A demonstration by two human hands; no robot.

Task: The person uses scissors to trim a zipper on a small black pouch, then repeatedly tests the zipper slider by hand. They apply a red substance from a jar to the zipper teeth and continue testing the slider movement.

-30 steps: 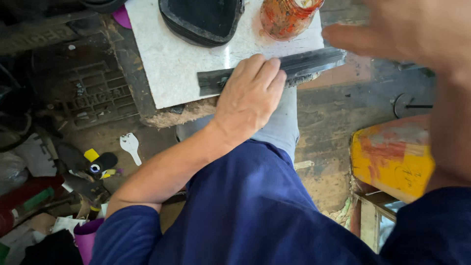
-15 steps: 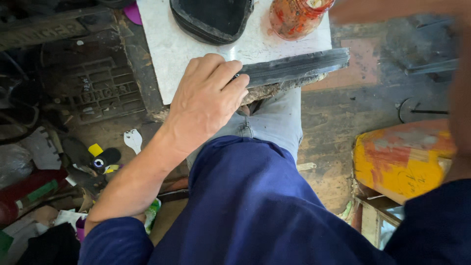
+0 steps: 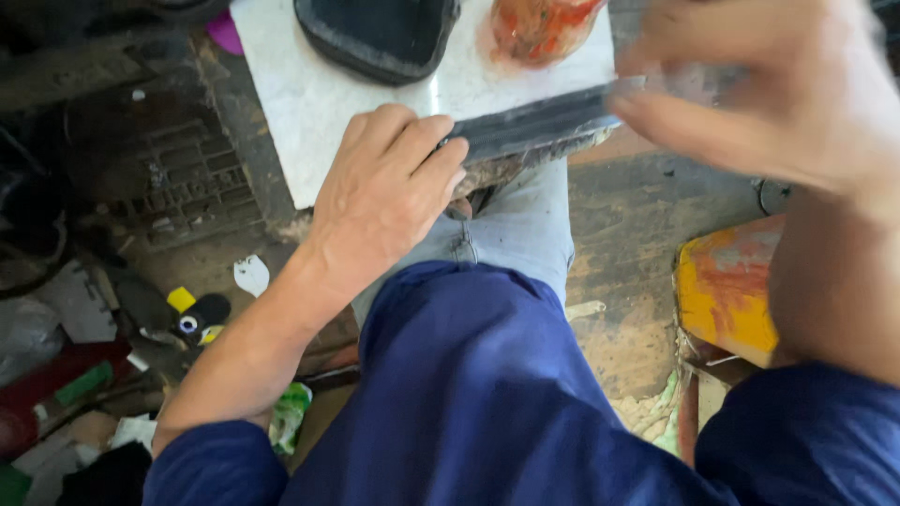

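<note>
My left hand point(image 3: 384, 192) lies palm down on the near edge of a white marble slab point(image 3: 300, 103), its fingers pressing one end of a long dark rubber strip point(image 3: 530, 126). The strip runs right along the slab's edge. My right hand point(image 3: 759, 89) is blurred, close to the camera, at the strip's right end; I cannot tell whether it grips anything. A black shoe sole point(image 3: 380, 33) and an orange-stained jar point(image 3: 539, 26) sit on the slab further back.
My knee in grey trousers point(image 3: 516, 225) and a blue sleeve and shirt point(image 3: 469, 394) fill the middle. A yellow-painted stool point(image 3: 731, 290) stands at the right. Tools, scraps and a white key-shaped piece point(image 3: 251, 275) litter the dirty floor at the left.
My right hand has come back into view, blurred, over the strip's right end. My left hand stays pressed on the strip's left end; the view shifted slightly.
</note>
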